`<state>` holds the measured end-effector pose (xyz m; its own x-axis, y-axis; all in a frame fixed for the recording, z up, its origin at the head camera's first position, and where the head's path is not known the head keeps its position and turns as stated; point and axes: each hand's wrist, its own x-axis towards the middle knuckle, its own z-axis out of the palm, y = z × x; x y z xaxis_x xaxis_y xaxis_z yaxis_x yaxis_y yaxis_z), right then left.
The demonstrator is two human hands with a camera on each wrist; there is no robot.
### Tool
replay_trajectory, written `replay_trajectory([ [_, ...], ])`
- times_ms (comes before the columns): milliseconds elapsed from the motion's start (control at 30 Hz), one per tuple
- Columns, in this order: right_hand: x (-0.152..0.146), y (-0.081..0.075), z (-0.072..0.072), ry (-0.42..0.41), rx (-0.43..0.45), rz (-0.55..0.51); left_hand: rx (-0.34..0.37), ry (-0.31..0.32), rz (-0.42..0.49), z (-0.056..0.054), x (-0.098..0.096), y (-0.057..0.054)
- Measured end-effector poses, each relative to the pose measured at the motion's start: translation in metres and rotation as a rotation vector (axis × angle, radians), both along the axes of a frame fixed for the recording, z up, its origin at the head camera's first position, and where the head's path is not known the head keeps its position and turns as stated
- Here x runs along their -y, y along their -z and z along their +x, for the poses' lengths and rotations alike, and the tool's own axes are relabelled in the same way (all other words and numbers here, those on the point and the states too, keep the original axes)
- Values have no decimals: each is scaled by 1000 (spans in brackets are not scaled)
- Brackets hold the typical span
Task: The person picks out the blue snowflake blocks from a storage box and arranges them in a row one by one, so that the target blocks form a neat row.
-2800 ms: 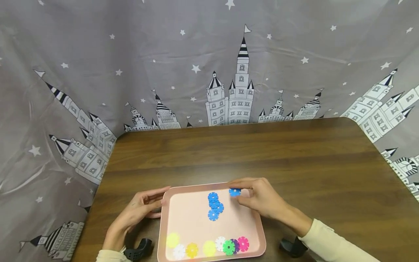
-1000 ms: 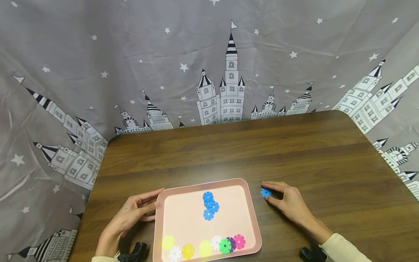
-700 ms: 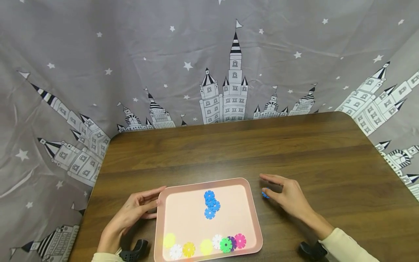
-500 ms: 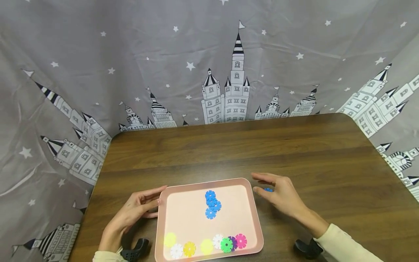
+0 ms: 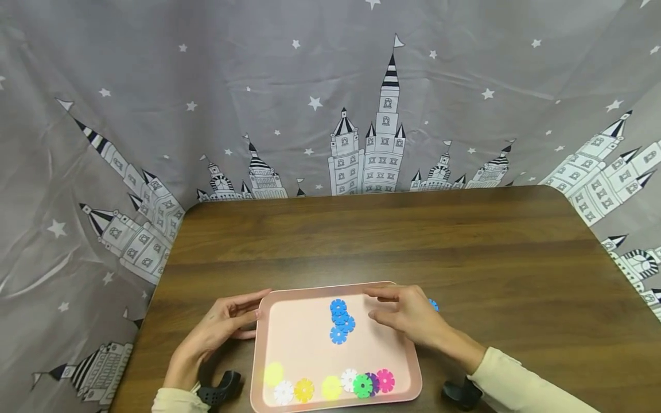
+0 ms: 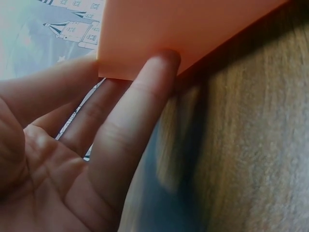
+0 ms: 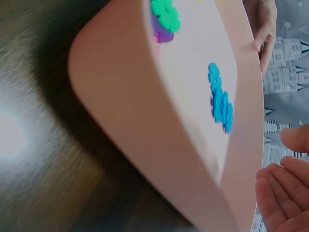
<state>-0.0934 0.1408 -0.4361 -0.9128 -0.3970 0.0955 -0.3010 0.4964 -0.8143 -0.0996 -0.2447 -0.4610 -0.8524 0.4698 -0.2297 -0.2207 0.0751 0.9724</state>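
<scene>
A pink tray (image 5: pixel 299 295) stands on the table, and my left hand (image 5: pixel 219 324) holds its far left corner, thumb at the rim and a finger (image 6: pixel 149 92) against the outer wall. Several blue notched plastic discs (image 5: pixel 339 321) lie overlapping inside the tray. Over the tray's far right part is my right hand (image 5: pixel 410 315), thumb and fingers apart with nothing between them; its palm (image 7: pixel 285 198) shows in the right wrist view. Another blue disc (image 5: pixel 434 304) lies on the table right of the tray, partly hidden by that hand.
Along the tray's near side lie discs in other colours: yellow (image 5: pixel 273 374), white (image 5: pixel 283 392), orange-yellow (image 5: pixel 304 390), green (image 5: pixel 363 386), purple (image 5: pixel 374 383) and pink (image 5: pixel 385 381). The wooden table (image 5: pixel 361 241) extends back to a grey castle-print curtain (image 5: pixel 232 74).
My right hand took a blue disc out of the tray, let it go on the table to the right, and came back over the tray. The left hand has stayed at the tray's corner.
</scene>
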Motion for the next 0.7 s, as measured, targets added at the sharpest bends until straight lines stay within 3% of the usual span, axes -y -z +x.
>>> replay_trajectory([
  [433, 31, 0, -12, -45, 81, 12, 8, 0, -19, -1, 1, -1],
  [700, 46, 3, -15, -22, 42, 102, 32, 2, -8, -2, 1, -1],
])
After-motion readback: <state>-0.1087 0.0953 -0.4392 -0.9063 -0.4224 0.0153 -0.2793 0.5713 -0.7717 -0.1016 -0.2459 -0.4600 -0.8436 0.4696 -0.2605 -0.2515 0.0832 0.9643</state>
